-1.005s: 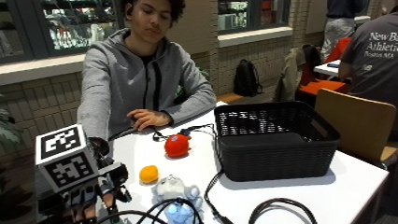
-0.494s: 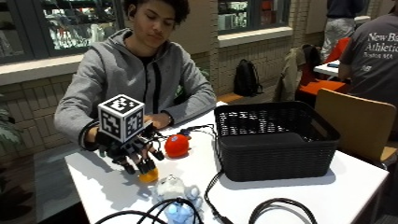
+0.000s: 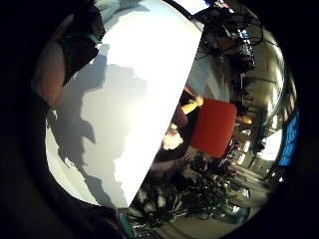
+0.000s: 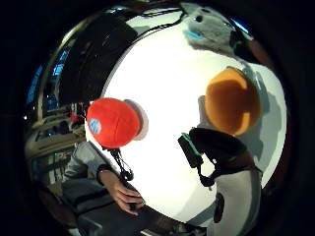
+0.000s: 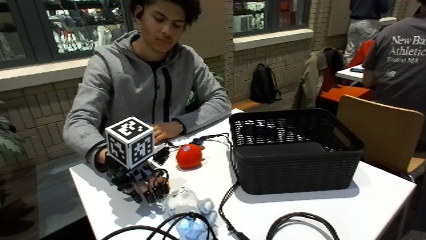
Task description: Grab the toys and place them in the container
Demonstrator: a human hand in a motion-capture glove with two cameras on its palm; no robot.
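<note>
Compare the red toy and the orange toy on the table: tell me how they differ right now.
The red toy is red with a small pale patch; the orange toy is plain orange. The red toy lies apart from the hand, in plain sight from outside; the orange toy sits right by the hand's fingers and is hidden behind the hand in the outside view. Both are rounded, lie on the white table, and are not yet in the basket.
</note>
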